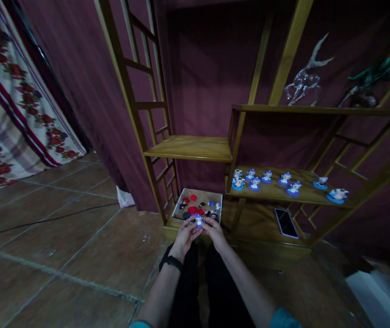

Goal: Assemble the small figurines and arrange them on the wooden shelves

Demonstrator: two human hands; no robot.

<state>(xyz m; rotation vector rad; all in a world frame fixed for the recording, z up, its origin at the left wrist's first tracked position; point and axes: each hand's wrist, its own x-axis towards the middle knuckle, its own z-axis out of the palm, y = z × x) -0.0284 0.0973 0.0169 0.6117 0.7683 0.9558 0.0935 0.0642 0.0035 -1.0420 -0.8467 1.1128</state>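
Note:
Between my two hands, in front of the box, is a small white and purple figurine (199,221). My left hand (187,234) grips it from the left with fingers and thumb, and my right hand (213,229) from the right. Just beyond them an open cardboard box (179,203) holds several small figurines and red and dark round pieces. On the shelf to the right stand several similar purple-based figurines, one of them a purple and white figurine (254,184), and some blue-based ones, such as a blue-based figurine (337,196) near the right end.
A phone (286,223) lies on the lower board at the right. A clear deer ornament (304,84) and a dark green ornament (368,84) stand on the upper shelf (283,109). Wooden lattice posts (140,105) rise left of the box. A black cable (51,218) crosses the tiled floor.

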